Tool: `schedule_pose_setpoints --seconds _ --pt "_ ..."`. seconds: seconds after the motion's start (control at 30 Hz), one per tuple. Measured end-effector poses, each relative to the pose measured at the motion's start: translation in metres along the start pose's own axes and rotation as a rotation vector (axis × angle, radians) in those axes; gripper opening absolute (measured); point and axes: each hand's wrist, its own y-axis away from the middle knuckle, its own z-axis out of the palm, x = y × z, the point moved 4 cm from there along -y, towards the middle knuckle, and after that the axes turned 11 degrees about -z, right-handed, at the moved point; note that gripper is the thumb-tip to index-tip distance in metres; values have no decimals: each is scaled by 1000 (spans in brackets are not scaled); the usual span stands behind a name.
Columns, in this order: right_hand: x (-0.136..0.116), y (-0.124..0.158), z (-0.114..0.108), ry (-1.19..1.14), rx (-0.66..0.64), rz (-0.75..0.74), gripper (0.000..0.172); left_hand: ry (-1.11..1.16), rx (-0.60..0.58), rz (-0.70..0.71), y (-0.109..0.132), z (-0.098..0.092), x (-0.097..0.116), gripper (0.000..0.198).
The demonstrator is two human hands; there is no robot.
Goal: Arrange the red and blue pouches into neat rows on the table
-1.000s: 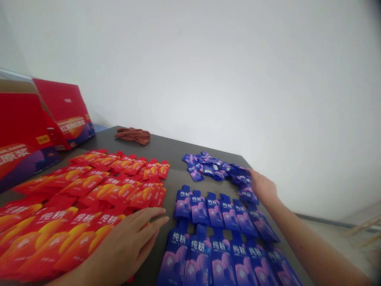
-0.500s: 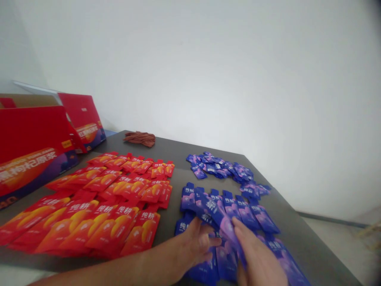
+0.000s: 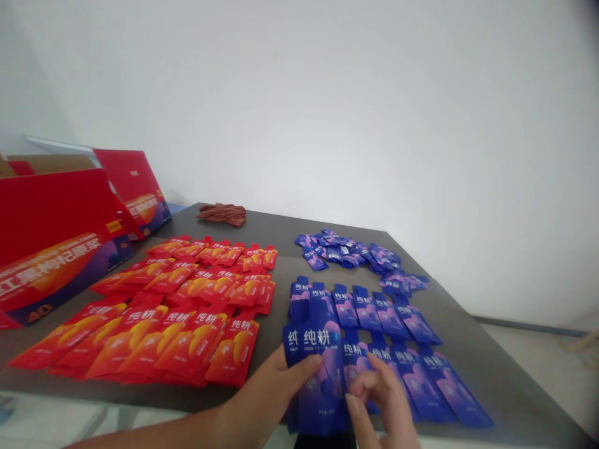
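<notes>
My left hand (image 3: 283, 390) is closed on a small stack of blue pouches (image 3: 322, 386), its thumb lying across the front one. The front pouch stands nearly upright, facing me, with white lettering and purple fruit pictured on it; another shows behind its left side. At the right edge of these pouches is my right hand (image 3: 381, 399), with thumb and forefinger pinched together. Just beyond both hands, more blue pouches (image 3: 367, 312) lie in two overlapping rows on the dark table (image 3: 281, 249).
Rows of red pouches (image 3: 187, 337) cover the table's left part. Farther back lies a loose heap of blue pouches (image 3: 346, 249). Red printed cartons (image 3: 56, 237) stand at the left, and a crumpled brown cloth (image 3: 222, 214) lies near the back edge. A white wall rises behind.
The pouches in my hands were tilted and blurred; now they stand together upright, lower and nearer to me. My right hand has moved from the front pouch's face to its right edge.
</notes>
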Motion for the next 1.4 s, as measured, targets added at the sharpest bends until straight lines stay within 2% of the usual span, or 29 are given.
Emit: schedule_pose_setpoints --seconds 0.1,0.2,0.3,0.43,0.53,0.7,0.83,0.9,1.0,1.1,1.17,1.23,1.3,1.4 --pt "-2 0 15 -229 -52 308 54 -84 -44 28 1 8 -3 46" --pt "0 -3 15 -371 -47 501 60 -59 -7 10 -1 9 -3 42" --pt "19 -11 -10 -377 -29 661 75 29 91 -35 -3 -2 2 45" --pt "58 -14 -54 -175 43 852 97 70 251 26 -2 -27 14 49" --pt "76 -9 -57 -167 -19 878 97 74 319 27 1 -40 19 50" --pt "87 0 -32 -20 -223 722 81 92 338 -14 6 -42 17 53" --pt "86 0 -20 289 -440 630 68 89 330 -24 6 -40 13 54" --pt "81 -4 -20 492 -472 537 62 86 321 -32 5 -40 11 54" --pt "71 -10 -24 679 -418 277 56 86 293 -31 3 -40 8 54" --pt "60 -13 -29 721 -311 -3 54 88 288 -25 4 -41 8 55" --pt "48 -11 -27 674 -309 -199 43 86 287 -22 4 -41 8 55" --pt "35 -8 -18 587 -396 -390 35 79 282 -21 4 -39 8 54" --pt "24 -5 -7 525 -505 -533 37 75 292 -18 4 -38 8 54" --pt "17 -4 5 481 -596 -630 36 81 327 -2 5 -37 9 54"
